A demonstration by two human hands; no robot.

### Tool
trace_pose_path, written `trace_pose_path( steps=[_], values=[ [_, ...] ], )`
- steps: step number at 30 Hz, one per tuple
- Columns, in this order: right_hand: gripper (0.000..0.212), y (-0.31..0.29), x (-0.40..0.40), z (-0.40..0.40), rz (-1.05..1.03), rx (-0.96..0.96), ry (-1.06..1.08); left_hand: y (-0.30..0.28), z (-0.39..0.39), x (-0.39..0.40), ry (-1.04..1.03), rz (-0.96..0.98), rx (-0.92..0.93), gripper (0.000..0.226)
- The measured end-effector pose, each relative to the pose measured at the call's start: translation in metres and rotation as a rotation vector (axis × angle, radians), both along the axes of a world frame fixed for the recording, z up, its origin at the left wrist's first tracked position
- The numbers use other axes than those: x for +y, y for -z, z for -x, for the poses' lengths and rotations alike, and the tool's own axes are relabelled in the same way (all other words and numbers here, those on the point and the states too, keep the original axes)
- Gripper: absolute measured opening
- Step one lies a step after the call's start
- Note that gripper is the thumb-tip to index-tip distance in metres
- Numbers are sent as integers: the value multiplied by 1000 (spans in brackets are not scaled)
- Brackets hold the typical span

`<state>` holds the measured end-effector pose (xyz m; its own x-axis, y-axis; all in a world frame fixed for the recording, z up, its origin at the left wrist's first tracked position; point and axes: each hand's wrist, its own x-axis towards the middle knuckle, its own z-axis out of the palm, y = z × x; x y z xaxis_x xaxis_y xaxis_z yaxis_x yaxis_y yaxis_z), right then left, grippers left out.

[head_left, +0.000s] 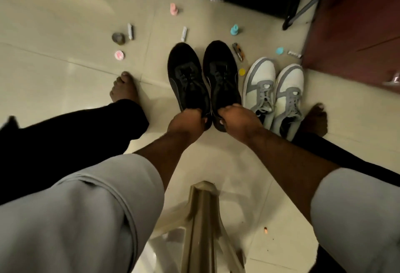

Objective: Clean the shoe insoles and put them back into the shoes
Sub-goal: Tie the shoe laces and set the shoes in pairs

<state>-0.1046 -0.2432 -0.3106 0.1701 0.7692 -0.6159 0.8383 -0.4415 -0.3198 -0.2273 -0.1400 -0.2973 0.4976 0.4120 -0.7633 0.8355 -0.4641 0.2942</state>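
Two black sneakers stand side by side on the tiled floor, toes pointing away from me. My left hand (187, 121) grips the heel end of the left black shoe (186, 77). My right hand (237, 119) grips the heel end of the right black shoe (223, 73). A pair of white and grey sneakers (273, 90) stands just to the right, untouched. No insole shows; the openings of the black shoes are hidden by my hands.
Small items lie scattered beyond the shoes: a pink piece (173, 9), a teal piece (234, 29), a pink-white disc (119, 55), a yellow cap (242, 71). My bare feet (123, 88) flank the shoes. A plastic stool edge (202, 218) is below; a dark red cabinet (357, 23) stands right.
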Motion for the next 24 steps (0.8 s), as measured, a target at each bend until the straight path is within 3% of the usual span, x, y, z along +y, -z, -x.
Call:
trace_pose_path(
  steps=[6, 10, 13, 15, 19, 24],
  values=[
    [22, -124, 9, 4, -154, -88, 88, -114, 10, 19, 116, -79, -130, 33],
    [21, -198, 32, 2, -263, -158, 96, -182, 12, 46, 116, -193, -309, 29],
    [19, -245, 54, -4, -365, -220, 122, -223, 10, 70, 128, -297, -456, 40],
    [17, -273, 73, -13, -440, -244, 125, -244, 3, 92, 130, -369, -525, 49],
    [12, -309, 123, -41, -569, -263, 153, -274, -22, 143, 138, -447, -642, 47],
    [5, -319, 205, -84, -563, -276, 192, -279, -73, 219, 105, -503, -703, 44]
  ],
)
